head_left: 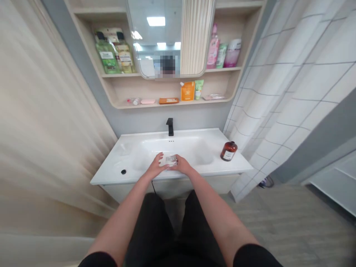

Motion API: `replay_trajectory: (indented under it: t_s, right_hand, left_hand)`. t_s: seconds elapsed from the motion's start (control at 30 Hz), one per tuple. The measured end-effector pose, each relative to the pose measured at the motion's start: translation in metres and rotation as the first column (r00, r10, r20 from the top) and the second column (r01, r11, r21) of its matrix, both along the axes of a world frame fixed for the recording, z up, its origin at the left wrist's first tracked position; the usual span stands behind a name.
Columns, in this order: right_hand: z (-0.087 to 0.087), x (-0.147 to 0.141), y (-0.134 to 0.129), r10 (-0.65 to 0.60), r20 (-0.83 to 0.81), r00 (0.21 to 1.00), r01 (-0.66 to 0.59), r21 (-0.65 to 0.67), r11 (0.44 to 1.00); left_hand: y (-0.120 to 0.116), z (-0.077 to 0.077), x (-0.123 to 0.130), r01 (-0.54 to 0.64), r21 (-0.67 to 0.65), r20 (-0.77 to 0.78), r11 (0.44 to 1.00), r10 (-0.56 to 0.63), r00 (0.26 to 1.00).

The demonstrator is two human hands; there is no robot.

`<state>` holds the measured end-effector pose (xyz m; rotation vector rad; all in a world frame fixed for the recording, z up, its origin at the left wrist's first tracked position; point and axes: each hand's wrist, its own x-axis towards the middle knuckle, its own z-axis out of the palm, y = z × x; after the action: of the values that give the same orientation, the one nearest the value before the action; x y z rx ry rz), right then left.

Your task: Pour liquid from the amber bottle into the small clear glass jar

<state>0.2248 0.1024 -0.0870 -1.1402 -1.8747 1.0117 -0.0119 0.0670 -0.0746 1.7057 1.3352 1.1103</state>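
Pinching small clear plastic pkt [170, 160] btwn left hand [155, 166] & right hand [182, 164], both grips pressed on it, just above white basin [178, 138] front edge; black faucet [170, 127] behind basin, amber bottle [228, 151] to its right.

Standing on sink counter [111, 174], right of basin [169, 150]: bottle [229, 151]. Rising behind basin: faucet [170, 127]. Mounted above faucet: mirror [155, 37], with shelf [150, 89] running below it, tubes [198, 89] sitting on it. Hanging right of sink counter: curtain [289, 111]. Sitting between left hand [154, 166] and right hand [182, 164], above basin's front edge: packet [171, 160].
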Motion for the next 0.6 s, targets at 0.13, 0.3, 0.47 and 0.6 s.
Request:
replay_trajectory:
  t_s: [0.13,0.3,0.47,0.6]
  right_hand:
    - [0.0,-0.002,-0.001,-0.005,0.004,1.0,0.005,0.042,0.999]
    - [0.007,-0.005,-0.004,-0.002,-0.025,1.0,0.002,0.038,0.999]
    - [0.008,-0.007,-0.005,0.048,-0.225,0.973,-0.055,-0.028,0.998]
    - [0.001,-0.005,0.001,-0.02,-0.357,0.934,-0.015,-0.094,0.995]
  left_hand:
    - [0.016,-0.002,0.02,0.173,-0.173,0.123,0.97,-0.153,0.98]
    - [0.014,0.005,0.019,0.201,-0.128,0.157,0.971,-0.18,0.971]
    - [0.016,0.011,0.012,0.137,-0.074,0.139,0.988,-0.126,0.982]
    - [0.023,0.014,0.003,-0.04,-0.015,0.165,0.999,0.042,0.985]
